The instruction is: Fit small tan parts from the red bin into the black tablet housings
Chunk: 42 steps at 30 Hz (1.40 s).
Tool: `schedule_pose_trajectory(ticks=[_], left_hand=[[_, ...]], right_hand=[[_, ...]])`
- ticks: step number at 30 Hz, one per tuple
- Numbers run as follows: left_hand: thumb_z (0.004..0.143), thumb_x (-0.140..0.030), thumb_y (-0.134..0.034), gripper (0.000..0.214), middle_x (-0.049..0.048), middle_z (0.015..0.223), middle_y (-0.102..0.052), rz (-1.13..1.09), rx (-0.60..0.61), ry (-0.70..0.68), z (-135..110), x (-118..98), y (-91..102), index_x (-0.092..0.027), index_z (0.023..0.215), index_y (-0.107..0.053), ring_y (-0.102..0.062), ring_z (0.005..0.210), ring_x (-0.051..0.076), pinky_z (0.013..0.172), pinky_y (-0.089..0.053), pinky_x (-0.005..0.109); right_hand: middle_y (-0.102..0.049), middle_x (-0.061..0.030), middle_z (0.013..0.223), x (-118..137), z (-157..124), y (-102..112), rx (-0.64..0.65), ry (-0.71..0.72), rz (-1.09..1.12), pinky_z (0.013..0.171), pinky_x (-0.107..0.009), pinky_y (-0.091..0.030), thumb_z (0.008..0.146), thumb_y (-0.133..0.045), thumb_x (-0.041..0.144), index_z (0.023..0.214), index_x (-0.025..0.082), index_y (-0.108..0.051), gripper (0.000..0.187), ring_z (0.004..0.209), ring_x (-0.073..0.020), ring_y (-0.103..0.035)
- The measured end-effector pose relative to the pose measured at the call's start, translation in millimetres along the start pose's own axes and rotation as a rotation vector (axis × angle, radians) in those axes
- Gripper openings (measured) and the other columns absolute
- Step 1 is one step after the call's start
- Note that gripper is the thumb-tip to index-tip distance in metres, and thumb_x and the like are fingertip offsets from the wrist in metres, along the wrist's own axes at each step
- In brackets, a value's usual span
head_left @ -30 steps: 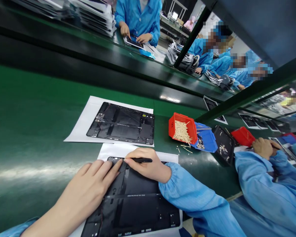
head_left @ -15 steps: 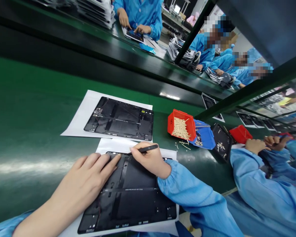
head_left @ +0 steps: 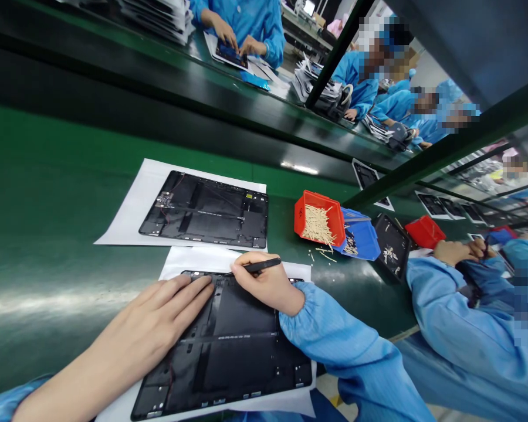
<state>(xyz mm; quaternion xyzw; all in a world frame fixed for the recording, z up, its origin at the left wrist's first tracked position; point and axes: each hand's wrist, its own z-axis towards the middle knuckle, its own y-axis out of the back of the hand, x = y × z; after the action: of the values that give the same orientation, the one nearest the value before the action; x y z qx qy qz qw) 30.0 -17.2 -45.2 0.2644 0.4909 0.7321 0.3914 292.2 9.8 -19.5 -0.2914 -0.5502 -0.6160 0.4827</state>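
An opened black tablet housing (head_left: 242, 366) lies on a white sheet (head_left: 297, 271) in front of me, with dark battery panels inside. My left hand (head_left: 162, 310) rests flat across its left side, fingers stretched out and fingertips at the upper edge. Between the fingers of my right hand (head_left: 266, 287) is a pair of black tweezers (head_left: 265, 265), held like a pen. Their tip points down at the housing's upper edge, beside my left fingertips; whether it grips any small piece is hidden.
Beyond lies a second tablet housing (head_left: 215, 214) on paper. To the right are a red bin (head_left: 300, 225) of small beige strips, a blue bin (head_left: 365, 241) and a black tray (head_left: 385, 231). A co-worker's sleeve (head_left: 440, 299) is at the right; another co-worker (head_left: 242, 26) works opposite.
The whole view has shifted slightly, so most things appear a little further left. The fingers of my left hand lie closer together; my right hand keeps the tweezers at the same upper edge.
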Motion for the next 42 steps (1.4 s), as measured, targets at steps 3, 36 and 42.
schedule_pose_trajectory(ticks=[3, 36, 42], left_hand=[[0.102, -0.007, -0.038, 0.051, 0.0137, 0.141, -0.075, -0.002, -0.007, -0.008, 0, 1, -0.1, -0.012, 0.143, -0.068, -0.062, 0.124, 0.033, 0.104, -0.047, 0.046], [0.103, -0.014, -0.04, 0.065, 0.0074, 0.153, -0.069, -0.209, 0.137, 0.144, -10, 8, -11.1, -0.026, 0.167, -0.046, -0.063, 0.136, 0.033, 0.111, -0.056, 0.05], [0.103, -0.014, -0.038, 0.062, 0.0092, 0.146, -0.072, -0.203, 0.117, 0.129, -4, 6, -9.6, -0.022, 0.164, -0.049, -0.066, 0.129, 0.031, 0.109, -0.053, 0.047]], right_hand=[[-0.08, -0.0048, 0.079, -3, -1, -1, 0.014, -0.035, 0.022, 0.069, -0.027, -0.061, 0.095, -0.069, 0.033, 0.087, 0.019, -0.08, 0.02, 0.071, -0.0177, -0.074], [-0.082, -0.0049, 0.089, -12, -1, -8, 0.012, -0.124, 0.066, 0.072, -0.028, -0.062, 0.095, -0.068, 0.034, 0.089, 0.02, -0.078, 0.018, 0.079, -0.0182, -0.076], [-0.083, -0.0056, 0.092, -11, -4, -7, 0.02, -0.061, 0.006, 0.076, -0.03, -0.064, 0.098, -0.067, 0.033, 0.094, 0.02, -0.08, 0.019, 0.083, -0.0193, -0.078]])
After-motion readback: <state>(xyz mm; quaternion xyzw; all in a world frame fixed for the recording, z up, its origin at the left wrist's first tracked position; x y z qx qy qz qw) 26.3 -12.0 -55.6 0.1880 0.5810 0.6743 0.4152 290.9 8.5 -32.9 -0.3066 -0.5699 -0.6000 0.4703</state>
